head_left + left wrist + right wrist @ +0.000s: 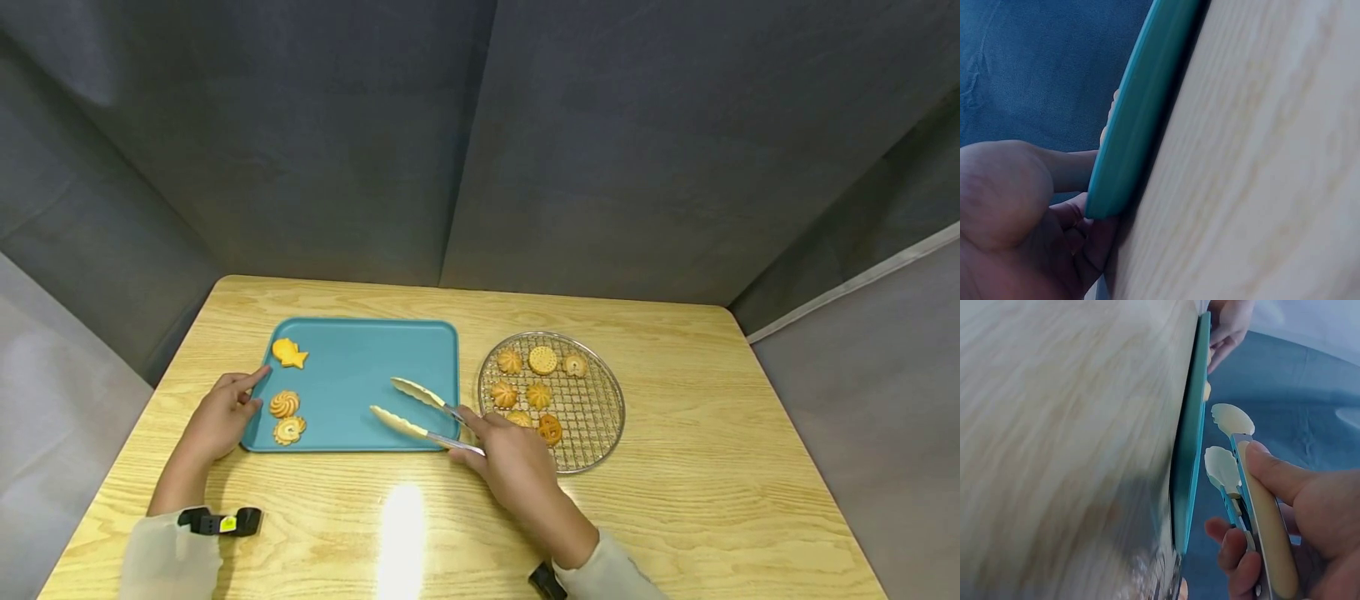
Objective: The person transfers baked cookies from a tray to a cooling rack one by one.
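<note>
At the left edge of a teal tray (352, 358), my left hand (219, 417) pinches the rim, the thumb over it and the other fingers along its outer side. A fish-shaped cookie (288, 352), a swirled cookie (284, 404) and a scalloped cookie (289, 431) lie along that side of the tray. My right hand (513, 458) grips a pair of tongs (1266, 525) by the handles. The two cream tips stand apart over the tray's right part, with nothing between them. Part of the rack's near side is hidden by the right hand.
A round wire rack (600, 417) stands right of the tray, holding several cookies, among them a round dotted one (542, 360) and a pretzel-like one (550, 430). Both rest on a wooden table (690, 467), with grey curtains (585, 167) behind.
</note>
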Action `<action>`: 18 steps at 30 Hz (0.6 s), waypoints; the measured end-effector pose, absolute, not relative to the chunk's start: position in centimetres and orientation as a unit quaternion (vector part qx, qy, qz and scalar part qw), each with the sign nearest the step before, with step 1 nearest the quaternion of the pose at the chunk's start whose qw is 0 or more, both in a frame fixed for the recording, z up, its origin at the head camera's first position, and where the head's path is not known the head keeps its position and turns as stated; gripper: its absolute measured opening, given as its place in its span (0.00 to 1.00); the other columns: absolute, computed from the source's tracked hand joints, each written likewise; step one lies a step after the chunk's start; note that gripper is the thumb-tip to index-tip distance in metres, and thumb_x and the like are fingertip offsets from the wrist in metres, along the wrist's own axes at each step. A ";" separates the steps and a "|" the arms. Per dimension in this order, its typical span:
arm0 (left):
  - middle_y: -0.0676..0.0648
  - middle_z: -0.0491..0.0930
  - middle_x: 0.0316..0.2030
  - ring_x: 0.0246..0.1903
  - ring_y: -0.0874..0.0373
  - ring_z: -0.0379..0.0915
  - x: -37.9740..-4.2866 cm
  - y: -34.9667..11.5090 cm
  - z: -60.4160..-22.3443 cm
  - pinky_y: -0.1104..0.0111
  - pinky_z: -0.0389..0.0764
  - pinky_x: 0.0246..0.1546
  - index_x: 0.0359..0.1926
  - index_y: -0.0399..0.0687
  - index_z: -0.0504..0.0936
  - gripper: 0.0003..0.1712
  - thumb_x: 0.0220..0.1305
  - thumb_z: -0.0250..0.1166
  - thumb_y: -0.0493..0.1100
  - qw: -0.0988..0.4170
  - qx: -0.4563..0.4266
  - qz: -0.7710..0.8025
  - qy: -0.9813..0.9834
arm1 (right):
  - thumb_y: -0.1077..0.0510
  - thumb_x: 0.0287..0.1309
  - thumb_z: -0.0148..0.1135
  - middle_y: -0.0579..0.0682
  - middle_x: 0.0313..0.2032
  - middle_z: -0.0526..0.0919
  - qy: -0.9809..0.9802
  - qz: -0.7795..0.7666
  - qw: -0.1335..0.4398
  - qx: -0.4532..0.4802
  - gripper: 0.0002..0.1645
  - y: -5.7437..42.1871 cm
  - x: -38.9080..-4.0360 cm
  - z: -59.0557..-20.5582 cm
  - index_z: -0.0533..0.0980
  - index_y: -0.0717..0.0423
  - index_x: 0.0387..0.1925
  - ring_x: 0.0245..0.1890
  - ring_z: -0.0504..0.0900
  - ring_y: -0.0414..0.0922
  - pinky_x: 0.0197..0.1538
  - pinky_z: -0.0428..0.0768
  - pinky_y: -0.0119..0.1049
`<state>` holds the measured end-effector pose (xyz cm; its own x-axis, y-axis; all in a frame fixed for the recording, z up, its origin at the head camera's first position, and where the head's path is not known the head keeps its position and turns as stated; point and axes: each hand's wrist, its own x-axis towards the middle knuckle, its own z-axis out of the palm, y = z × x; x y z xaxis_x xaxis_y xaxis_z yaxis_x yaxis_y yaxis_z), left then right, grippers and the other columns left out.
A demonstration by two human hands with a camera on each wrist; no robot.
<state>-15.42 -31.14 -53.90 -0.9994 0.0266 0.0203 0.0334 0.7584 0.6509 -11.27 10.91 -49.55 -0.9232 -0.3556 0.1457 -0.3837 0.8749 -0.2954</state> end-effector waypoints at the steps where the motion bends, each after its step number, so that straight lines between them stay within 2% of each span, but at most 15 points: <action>1: 0.31 0.68 0.56 0.38 0.48 0.65 -15.4 -31.1 -53.9 0.65 0.67 0.31 0.75 0.34 0.65 0.30 0.74 0.55 0.28 0.004 -0.015 -0.348 -0.937 | 0.33 0.59 0.68 0.46 0.44 0.88 -0.967 0.162 0.039 0.194 0.38 10.6 -11.3 -49.6 0.78 0.42 0.68 0.27 0.82 0.44 0.27 0.76 0.39; 9: 0.32 0.68 0.55 0.39 0.48 0.65 -15.5 -31.0 -53.9 0.64 0.66 0.33 0.75 0.35 0.65 0.30 0.75 0.54 0.29 0.003 -0.010 -0.343 -0.939 | 0.31 0.61 0.65 0.48 0.49 0.88 -0.965 0.160 0.019 0.206 0.40 8.9 -11.7 -49.9 0.76 0.43 0.70 0.36 0.87 0.49 0.29 0.80 0.40; 18: 0.32 0.68 0.56 0.39 0.48 0.65 -15.6 -31.1 -53.9 0.64 0.66 0.33 0.75 0.34 0.65 0.30 0.74 0.55 0.28 0.002 -0.013 -0.349 -0.937 | 0.32 0.63 0.64 0.50 0.51 0.87 -0.964 0.146 0.013 0.223 0.39 7.0 -12.1 -49.7 0.76 0.43 0.70 0.37 0.88 0.51 0.34 0.82 0.43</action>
